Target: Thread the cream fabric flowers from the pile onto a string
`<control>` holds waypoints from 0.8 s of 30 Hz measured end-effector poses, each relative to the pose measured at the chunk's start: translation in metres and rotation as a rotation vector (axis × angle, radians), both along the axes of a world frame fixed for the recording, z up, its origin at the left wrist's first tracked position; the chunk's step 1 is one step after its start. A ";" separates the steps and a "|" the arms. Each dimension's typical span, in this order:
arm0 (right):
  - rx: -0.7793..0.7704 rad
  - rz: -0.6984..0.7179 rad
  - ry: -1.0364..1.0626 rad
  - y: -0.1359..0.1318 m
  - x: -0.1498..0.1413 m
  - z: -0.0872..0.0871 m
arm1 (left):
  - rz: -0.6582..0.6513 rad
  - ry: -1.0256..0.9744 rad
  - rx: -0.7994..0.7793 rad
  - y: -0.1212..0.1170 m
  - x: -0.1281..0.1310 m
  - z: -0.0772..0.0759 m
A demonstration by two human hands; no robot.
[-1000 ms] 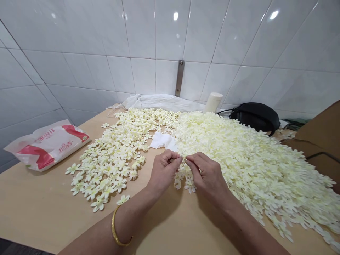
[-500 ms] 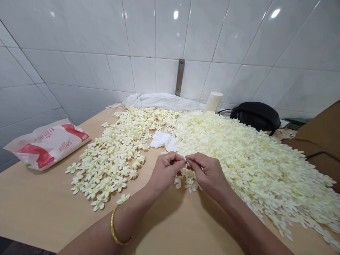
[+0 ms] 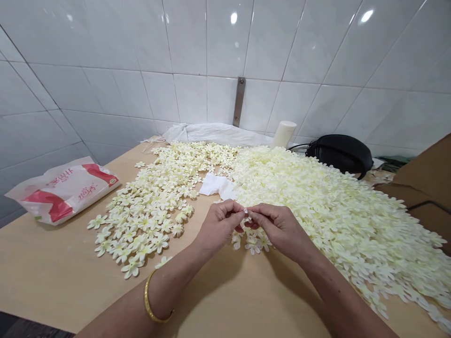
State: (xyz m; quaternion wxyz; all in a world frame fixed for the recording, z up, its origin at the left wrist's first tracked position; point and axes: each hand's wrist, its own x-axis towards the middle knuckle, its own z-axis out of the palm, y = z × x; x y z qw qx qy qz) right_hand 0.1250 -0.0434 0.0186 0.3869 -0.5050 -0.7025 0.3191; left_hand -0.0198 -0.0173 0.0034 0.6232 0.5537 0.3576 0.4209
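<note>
My left hand and my right hand meet fingertip to fingertip above the table, both pinched on a small cream fabric flower held between them. A gold bangle sits on my left wrist. Just under the hands lie a few loose flowers. A big heap of cream flowers spreads to the right. Flowers laid out flat in a thinner patch lie to the left.
The wooden table meets a white tiled wall. A red and white plastic packet lies at the left. A white tissue, a white sack, a cream cylinder and a black bag lie farther back. Brown cardboard stands at the right.
Both hands stay together and have shifted only slightly; the right hand's fingers have risen and turned a little on the flower. The piles have not moved.
</note>
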 end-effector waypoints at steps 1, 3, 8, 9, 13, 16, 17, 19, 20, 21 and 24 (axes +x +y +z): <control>0.013 -0.001 -0.013 0.000 0.000 0.000 | -0.008 0.005 0.003 0.000 0.000 0.000; 0.039 -0.008 -0.044 0.000 0.000 0.000 | -0.019 0.017 0.014 0.000 0.000 0.001; 0.098 -0.023 -0.132 0.000 0.001 0.000 | -0.018 0.067 0.058 -0.001 0.000 0.002; 0.108 -0.023 -0.147 0.000 0.001 0.000 | -0.014 0.081 0.067 -0.001 0.001 0.002; 0.142 -0.012 -0.214 0.000 0.001 -0.001 | -0.006 0.112 0.089 -0.001 0.001 0.002; 0.138 -0.012 -0.241 0.000 0.001 -0.002 | -0.014 0.091 0.049 0.000 0.001 0.001; 0.134 -0.017 -0.244 0.000 0.001 -0.003 | -0.016 0.080 0.027 0.000 0.001 0.000; 0.129 -0.024 -0.247 0.001 0.001 -0.003 | -0.026 0.057 -0.021 0.000 0.001 0.000; 0.127 -0.026 -0.249 0.001 0.001 -0.003 | -0.031 0.047 -0.043 0.001 0.001 0.000; 0.124 -0.026 -0.249 0.001 0.001 -0.003 | -0.034 0.038 -0.061 0.001 0.001 0.000; 0.117 -0.021 -0.242 0.000 0.000 -0.002 | -0.028 0.031 -0.077 0.001 0.002 -0.001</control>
